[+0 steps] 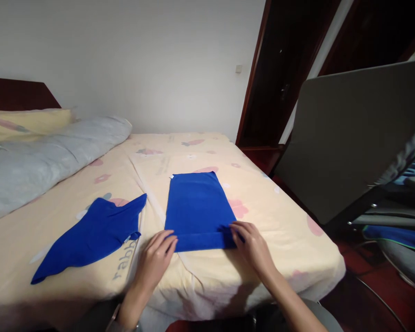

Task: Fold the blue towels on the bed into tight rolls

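Note:
A blue cloth (198, 203) lies spread flat on the bed, its near edge folded over into a narrow strip. At the left end of that strip, my left hand (159, 251) grips the cloth with bent fingers. My right hand (251, 242) pinches the strip's right end, thumb tucked underneath. A small white tag shows at the cloth's far left corner. To the left lies a second blue cloth (93, 235), crumpled and apart from both hands, with a small label near its right edge.
The bed (280, 226) has a pale yellow patterned sheet. A rolled grey quilt (62, 154) and a yellow pillow (27, 123) lie at the left. Right of the bed stands a large dark panel (352, 133), with a dark door (280, 83) behind it.

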Available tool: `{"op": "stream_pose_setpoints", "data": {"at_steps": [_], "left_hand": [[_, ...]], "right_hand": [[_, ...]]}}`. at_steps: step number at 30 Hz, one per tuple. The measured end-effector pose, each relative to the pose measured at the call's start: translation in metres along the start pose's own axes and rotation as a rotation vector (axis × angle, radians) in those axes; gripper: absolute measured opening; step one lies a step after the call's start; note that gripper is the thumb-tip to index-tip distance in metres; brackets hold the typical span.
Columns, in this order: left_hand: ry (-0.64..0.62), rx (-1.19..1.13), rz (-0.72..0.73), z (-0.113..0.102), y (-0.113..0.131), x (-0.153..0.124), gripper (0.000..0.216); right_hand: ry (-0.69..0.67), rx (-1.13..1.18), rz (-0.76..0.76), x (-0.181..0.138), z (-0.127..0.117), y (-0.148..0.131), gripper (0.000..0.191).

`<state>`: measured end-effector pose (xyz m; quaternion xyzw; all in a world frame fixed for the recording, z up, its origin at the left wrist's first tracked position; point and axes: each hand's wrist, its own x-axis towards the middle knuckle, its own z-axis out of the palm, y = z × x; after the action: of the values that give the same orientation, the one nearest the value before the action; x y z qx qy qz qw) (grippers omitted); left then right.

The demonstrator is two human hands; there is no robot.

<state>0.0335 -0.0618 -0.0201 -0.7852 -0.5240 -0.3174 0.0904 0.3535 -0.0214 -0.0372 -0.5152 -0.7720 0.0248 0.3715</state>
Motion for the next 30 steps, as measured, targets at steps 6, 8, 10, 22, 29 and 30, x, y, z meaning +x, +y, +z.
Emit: {"op": "stream_pose_setpoints", "data": {"at_steps": [6,8,10,22,29,30], "left_hand": [[-0.217,-0.041,0.374,0.031,0.025,0.010,0.046],[-0.257,-0.034,0.366,0.036,0.019,0.006,0.048],[-0.289,-0.043,0.343,0.035,0.008,0.001,0.049],[-0.253,-0.047,0.313,0.019,-0.027,-0.022,0.048],[-0.237,-0.084,0.321,0.016,-0.029,-0.016,0.040],[-0.241,-0.091,0.317,0.015,-0.030,-0.016,0.038]], "right_hand": [[-0.265,0.016,-0.459,0.001,0.044,-0.043,0.040],[-0.267,-0.021,-0.486,0.000,0.048,-0.041,0.042],[-0.265,-0.037,-0.480,-0.001,0.044,-0.031,0.044],[-0.317,-0.008,-0.299,-0.022,-0.008,0.041,0.051],[-0.341,-0.007,-0.289,-0.020,-0.005,0.042,0.048],[-0.343,0.003,-0.282,-0.019,-0.005,0.042,0.048]]}}
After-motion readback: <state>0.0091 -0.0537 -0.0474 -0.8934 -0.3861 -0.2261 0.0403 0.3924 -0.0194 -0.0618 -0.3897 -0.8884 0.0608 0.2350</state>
